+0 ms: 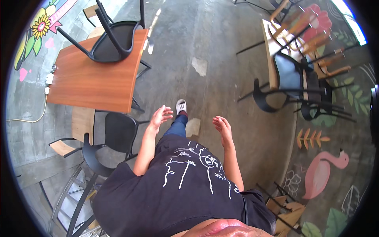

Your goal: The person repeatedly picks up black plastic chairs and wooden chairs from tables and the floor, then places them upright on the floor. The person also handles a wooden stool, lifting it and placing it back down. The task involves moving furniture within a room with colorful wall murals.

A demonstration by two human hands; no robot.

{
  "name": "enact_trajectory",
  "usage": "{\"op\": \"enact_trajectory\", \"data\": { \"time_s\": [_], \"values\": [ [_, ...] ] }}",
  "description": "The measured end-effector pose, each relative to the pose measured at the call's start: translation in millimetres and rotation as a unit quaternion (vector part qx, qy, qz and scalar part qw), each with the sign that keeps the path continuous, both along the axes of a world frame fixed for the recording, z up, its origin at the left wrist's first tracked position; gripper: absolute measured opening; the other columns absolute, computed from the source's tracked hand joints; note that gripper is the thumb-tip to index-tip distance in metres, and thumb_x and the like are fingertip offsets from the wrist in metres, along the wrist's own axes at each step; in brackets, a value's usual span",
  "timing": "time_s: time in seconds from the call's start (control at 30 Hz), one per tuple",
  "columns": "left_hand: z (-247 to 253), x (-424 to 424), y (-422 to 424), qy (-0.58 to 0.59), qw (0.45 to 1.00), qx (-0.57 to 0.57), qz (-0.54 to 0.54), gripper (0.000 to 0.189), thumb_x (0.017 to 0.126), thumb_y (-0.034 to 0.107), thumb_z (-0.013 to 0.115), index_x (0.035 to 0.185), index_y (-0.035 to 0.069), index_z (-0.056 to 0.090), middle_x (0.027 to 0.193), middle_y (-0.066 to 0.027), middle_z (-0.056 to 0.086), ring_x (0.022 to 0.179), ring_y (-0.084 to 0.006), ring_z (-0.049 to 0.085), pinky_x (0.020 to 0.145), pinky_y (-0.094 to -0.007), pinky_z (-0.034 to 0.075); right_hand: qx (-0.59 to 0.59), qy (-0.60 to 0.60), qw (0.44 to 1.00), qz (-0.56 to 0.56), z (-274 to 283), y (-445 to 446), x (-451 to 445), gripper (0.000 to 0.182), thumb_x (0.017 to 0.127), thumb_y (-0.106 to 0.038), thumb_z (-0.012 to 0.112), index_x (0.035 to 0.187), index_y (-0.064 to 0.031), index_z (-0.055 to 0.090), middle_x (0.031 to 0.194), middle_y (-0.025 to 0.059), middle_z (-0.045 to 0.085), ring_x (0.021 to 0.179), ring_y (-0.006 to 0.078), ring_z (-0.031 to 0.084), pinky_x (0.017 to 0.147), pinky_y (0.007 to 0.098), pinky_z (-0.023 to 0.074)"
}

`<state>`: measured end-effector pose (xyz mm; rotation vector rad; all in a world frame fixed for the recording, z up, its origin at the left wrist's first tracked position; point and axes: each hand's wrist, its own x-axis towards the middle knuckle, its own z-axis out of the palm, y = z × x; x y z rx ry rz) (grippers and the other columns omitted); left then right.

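My left hand (pixel 160 117) is raised in front of my body, fingers apart, with nothing in it. Opposite it, my right hand (pixel 222 128) is also held up and empty, its fingers slightly curled. Between and beyond the hands, one foot in a white slip-on shoe (pixel 181 106) is forward on the concrete floor (pixel 219 86). The wooden table (pixel 97 80) is the furniture nearest my left hand, with a black chair (pixel 120 131) beside its near end. Neither hand touches anything.
Another black chair (pixel 114 41) rests on the tabletop. Chairs are piled on and around a light table (pixel 268 53) at the right. Painted walls, one with a flamingo (pixel 318 174), stand on both sides. A cable (pixel 40 118) hangs beside the left table.
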<state>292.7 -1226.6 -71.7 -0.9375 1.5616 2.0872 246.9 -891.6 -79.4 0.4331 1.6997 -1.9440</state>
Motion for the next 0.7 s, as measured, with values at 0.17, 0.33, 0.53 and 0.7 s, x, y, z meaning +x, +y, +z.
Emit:
{"op": "enact_trajectory", "data": {
  "time_s": [0.17,0.33,0.53,0.7],
  "values": [
    [23,-152,-48,0.064,0.997,-0.029,0.002,0.045,0.097,0.048,0.041,0.118,0.012,0.057,0.113,-0.0042,0.065,0.100,-0.0151,0.062,0.089,-0.0317,0.040,0.053,-0.031,0.998,-0.016,6,-48,-121,0.029,0.096,-0.028,0.053,0.118,-0.0103,0.059,0.115,0.0047,0.065,0.107,0.0148,0.060,0.091,0.0315,0.0426],
    [33,-282,-86,0.102,0.995,-0.012,0.020,0.040,0.098,0.044,0.042,0.116,0.013,0.058,0.111,-0.0043,0.065,0.100,-0.0145,0.062,0.089,-0.0318,0.041,0.028,0.026,0.999,-0.028,21,-75,-243,0.028,0.096,-0.027,0.054,0.118,-0.0107,0.059,0.115,0.0042,0.065,0.106,0.0142,0.059,0.090,0.0311,0.0424],
    [11,-388,-94,0.035,0.998,-0.015,0.040,0.040,0.098,0.044,0.042,0.117,0.012,0.058,0.112,-0.0040,0.065,0.100,-0.0140,0.062,0.088,-0.0305,0.041,0.028,-0.021,0.999,-0.025,8,-67,-363,0.029,0.096,-0.028,0.053,0.118,-0.0111,0.058,0.114,0.0035,0.065,0.106,0.0140,0.059,0.091,0.0315,0.0414],
    [9,-493,-79,0.031,0.997,-0.011,0.075,0.041,0.097,0.044,0.043,0.119,0.012,0.057,0.112,-0.0037,0.065,0.099,-0.0133,0.062,0.086,-0.0293,0.042,0.075,-0.039,0.995,0.051,-17,-51,-493,0.029,0.095,-0.029,0.054,0.117,-0.0113,0.059,0.113,0.0036,0.065,0.105,0.0145,0.059,0.091,0.0319,0.0410]
  ]
}}
